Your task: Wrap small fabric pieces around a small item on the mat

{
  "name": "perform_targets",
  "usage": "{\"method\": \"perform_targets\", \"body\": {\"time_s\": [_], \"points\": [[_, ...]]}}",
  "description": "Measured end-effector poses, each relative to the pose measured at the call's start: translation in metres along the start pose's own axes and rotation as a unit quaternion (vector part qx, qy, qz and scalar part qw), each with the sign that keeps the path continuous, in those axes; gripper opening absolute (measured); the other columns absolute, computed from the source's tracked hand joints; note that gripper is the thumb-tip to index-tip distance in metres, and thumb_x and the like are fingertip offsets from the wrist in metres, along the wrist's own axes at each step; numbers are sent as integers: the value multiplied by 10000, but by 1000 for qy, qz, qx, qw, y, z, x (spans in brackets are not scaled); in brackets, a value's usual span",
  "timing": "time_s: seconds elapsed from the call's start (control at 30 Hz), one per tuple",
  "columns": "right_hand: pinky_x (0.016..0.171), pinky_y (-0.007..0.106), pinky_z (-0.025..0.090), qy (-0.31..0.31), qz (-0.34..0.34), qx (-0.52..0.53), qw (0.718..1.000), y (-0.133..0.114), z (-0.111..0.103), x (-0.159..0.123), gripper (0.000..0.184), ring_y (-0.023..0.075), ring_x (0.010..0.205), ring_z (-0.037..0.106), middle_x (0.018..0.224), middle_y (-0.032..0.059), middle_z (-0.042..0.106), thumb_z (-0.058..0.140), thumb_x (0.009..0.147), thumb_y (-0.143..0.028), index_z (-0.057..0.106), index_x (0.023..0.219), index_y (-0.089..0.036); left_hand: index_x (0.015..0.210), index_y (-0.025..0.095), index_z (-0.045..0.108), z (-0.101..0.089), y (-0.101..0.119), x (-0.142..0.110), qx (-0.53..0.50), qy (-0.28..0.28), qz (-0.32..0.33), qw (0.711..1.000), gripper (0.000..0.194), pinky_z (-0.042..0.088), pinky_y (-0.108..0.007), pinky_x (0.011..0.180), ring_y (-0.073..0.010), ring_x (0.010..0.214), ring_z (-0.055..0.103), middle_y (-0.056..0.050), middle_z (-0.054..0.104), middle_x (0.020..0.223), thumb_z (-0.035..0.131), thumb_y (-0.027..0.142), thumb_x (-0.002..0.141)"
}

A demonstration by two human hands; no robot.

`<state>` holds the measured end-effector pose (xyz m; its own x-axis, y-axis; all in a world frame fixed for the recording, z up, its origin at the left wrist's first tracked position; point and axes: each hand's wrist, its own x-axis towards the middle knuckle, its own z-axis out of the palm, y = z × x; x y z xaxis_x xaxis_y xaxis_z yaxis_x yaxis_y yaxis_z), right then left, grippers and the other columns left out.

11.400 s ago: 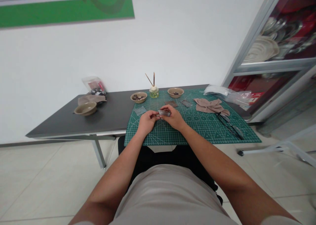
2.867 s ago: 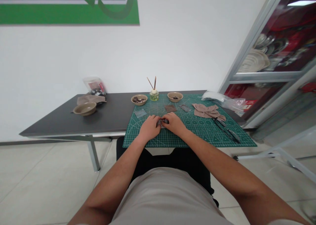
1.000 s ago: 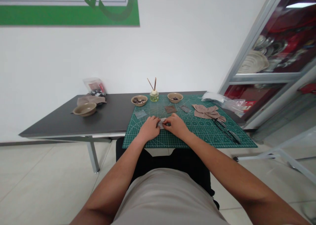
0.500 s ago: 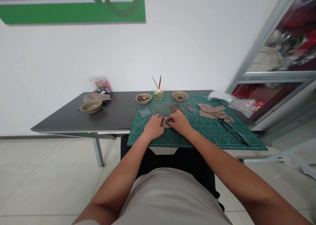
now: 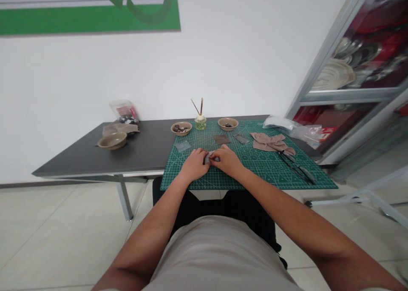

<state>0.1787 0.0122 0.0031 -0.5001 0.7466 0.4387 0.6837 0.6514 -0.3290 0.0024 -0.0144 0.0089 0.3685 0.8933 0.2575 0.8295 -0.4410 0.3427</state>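
The small grey piece of material (image 5: pixel 210 158) lies pinched between your left hand (image 5: pixel 194 165) and right hand (image 5: pixel 227 161), held together above the near half of the green cutting mat (image 5: pixel 306 176); keep your fingertips close on it. At the mat's far edge, a tan bowl (image 5: pixel 174 129) and another bowl (image 5: pixel 222 124) hold dark pieces (image 5: pixel 180 129); a third bowl (image 5: pixel 112 141) stands left of the mat, its contents unclear.
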Motion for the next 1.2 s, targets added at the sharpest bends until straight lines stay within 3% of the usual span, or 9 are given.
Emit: {"method": "perform_targets", "body": {"time_s": [0.13, 0.27, 0.5, 0.8, 1.0, 1.2], "points": [[772, 316, 421, -8, 11, 19, 1000, 8, -5, -5, 23, 196, 830, 528, 819, 16, 728, 717, 780, -202, 733, 791, -214, 1170, 171, 590, 0, -1, 1, -1, -2, 10, 1000, 366, 413, -414, 1007, -262, 1141, 499, -103, 572, 1191, 576, 323, 837], [758, 322, 417, 9, 29, -8, 1000, 13, -3, 0, 49, 210, 853, 517, 790, 31, 720, 700, 798, -204, 738, 769, -212, 1142, 172, 606, -1, -2, 3, 1, -5, 8, 1000, 321, 420, -406, 986, -252, 1119, 510, -100, 586, 1144, 561, 264, 838], [768, 331, 422, 4, 20, -2, 1000, 13, 4, 5, 61, 212, 857, 515, 824, 23, 734, 694, 823, -236, 752, 838, -229, 1121, 190, 603, 1, -1, 2, 20, -5, 5, 1000, 281, 412, -409, 978, -249, 1094, 504, -89, 574, 1104, 539, 277, 863], [772, 334, 425, 12, 39, -11, 999, 7, -11, -10, 43, 215, 838, 517, 814, 35, 728, 699, 796, -200, 731, 768, -205, 1109, 164, 600, 4, -1, 2, 38, 4, 15, 999, 280, 414, -399, 975, -253, 1073, 497, -99, 568, 1099, 528, 288, 868], [797, 338, 424, -10, 9, 9, 1000, 1, -8, -11, 52, 211, 853, 519, 849, 26, 732, 686, 816, -206, 736, 820, -218, 1096, 173, 604, 4, 0, 1, 37, 9, 10, 999, 273, 419, -393, 971, -252, 1077, 500, -94, 568, 1094, 534, 302, 866], [753, 336, 415, 0, 67, -19, 998, 5, -10, -4, 71, 228, 858, 508, 802, 45, 731, 690, 820, -232, 750, 789, -213, 1105, 161, 605, 5, 0, 2, 26, 14, -2, 1000, 292, 424, -389, 966, -250, 1090, 499, -103, 568, 1097, 555, 312, 861]]}}
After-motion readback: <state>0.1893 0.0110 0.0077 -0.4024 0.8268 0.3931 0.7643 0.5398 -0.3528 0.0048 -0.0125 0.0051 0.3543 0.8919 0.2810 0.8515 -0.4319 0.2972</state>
